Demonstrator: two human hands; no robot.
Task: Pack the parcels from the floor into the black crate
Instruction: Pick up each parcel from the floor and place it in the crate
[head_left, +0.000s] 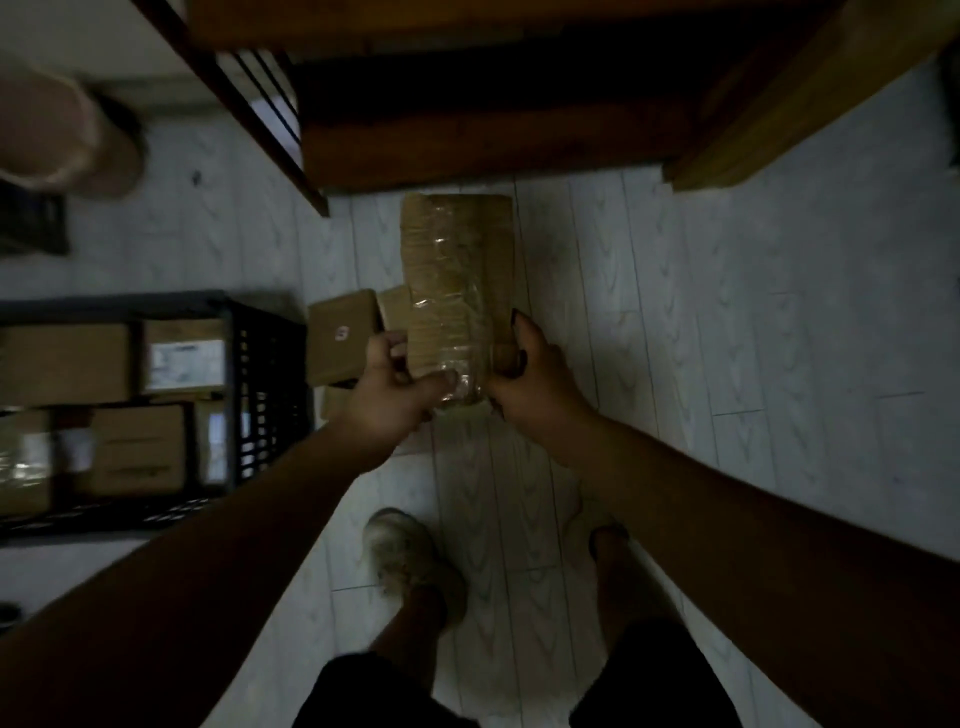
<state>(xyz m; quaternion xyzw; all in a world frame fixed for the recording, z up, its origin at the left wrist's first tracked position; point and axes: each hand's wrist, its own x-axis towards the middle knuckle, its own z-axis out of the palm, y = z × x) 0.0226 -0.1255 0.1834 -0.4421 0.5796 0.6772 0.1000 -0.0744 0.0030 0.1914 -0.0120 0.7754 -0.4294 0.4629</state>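
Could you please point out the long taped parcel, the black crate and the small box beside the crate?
long taped parcel (452, 270), head view, its taped upper face
black crate (270, 364), head view, its slatted side wall
small box (332, 358), head view, its top face

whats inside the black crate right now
The black crate holds at least four brown cardboard parcels, one with a white label on top. Anything beneath them and the crate floor is covered.
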